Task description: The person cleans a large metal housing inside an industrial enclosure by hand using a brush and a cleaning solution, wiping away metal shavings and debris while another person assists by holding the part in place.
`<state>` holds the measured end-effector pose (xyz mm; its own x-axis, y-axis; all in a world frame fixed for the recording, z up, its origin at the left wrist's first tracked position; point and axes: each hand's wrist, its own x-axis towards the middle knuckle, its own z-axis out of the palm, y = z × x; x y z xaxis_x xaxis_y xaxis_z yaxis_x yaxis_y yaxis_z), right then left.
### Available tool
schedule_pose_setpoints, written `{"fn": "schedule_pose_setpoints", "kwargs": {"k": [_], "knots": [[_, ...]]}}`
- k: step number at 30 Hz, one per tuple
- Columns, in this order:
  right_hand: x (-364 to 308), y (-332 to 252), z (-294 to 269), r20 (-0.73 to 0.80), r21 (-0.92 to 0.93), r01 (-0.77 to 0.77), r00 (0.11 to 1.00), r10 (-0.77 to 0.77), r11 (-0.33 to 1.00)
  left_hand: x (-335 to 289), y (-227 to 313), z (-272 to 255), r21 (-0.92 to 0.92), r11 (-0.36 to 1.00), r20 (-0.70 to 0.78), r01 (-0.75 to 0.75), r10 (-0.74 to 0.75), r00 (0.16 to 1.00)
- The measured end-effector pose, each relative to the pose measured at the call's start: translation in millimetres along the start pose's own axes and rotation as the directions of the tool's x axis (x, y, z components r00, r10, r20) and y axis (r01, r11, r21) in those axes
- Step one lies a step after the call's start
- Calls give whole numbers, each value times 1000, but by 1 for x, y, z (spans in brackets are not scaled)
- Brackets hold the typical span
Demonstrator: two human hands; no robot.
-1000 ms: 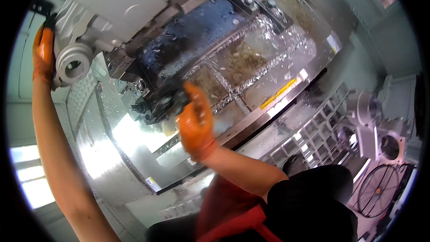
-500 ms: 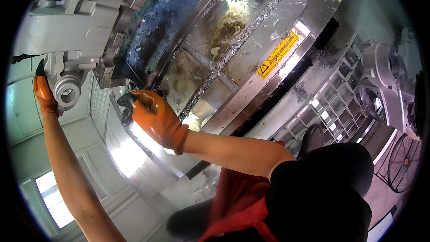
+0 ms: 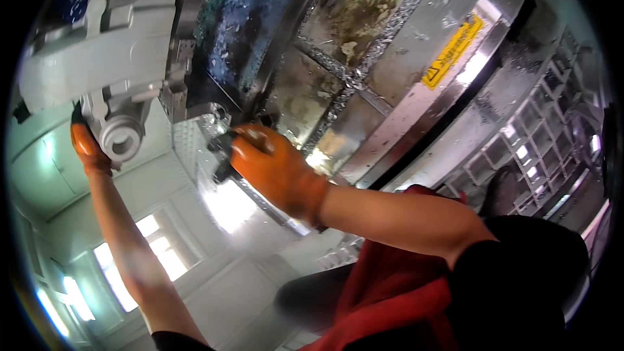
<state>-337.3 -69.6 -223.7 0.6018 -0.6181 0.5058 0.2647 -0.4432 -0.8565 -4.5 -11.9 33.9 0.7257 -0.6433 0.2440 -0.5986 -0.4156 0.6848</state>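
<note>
A large pale grey metal casting [image 3: 97,68] with a round bored boss [image 3: 121,140] hangs at the upper left. My left hand [image 3: 88,146], in an orange glove with dark fingertips, lies with fingers stretched along the casting's side, beside the boss. My right hand [image 3: 276,169], in a wet orange glove, is closed in front of a metal fixture corner [image 3: 211,117]. Black material shows at its fingers; whether that is glove or a held thing, I cannot tell. Nothing else in its grip can be made out.
Behind my right hand is a machine bed [image 3: 299,91] strewn with metal chips, with a yellow warning label [image 3: 453,52] on its edge. A metal grating [image 3: 520,146] lies at the right. A wall with a bright window [image 3: 172,260] stands at lower left.
My view has swung, so the machine, casting and both hands sit further right in the picture. My left hand stays against the casting, and my right hand stays closed near the fixture corner.
</note>
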Motion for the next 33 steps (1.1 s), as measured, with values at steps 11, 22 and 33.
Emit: {"fn": "schedule_pose_setpoints", "kwargs": {"k": [11, 22, 33], "knots": [[-96, 12, -89, 501, 855, -371, 771, 394, -362, -47, 38, 79, 37, 991, 257, 126, -131, 957], [-86, 47, -91, 623, 754, -536, 766, 156, -380, -51, 28, 82, 114, 970, 234, 216, -238, 943], [-82, 57, -77, 610, 771, -556, 785, 109, -311, -40, 15, 76, 128, 964, 179, 234, -254, 950]]}}
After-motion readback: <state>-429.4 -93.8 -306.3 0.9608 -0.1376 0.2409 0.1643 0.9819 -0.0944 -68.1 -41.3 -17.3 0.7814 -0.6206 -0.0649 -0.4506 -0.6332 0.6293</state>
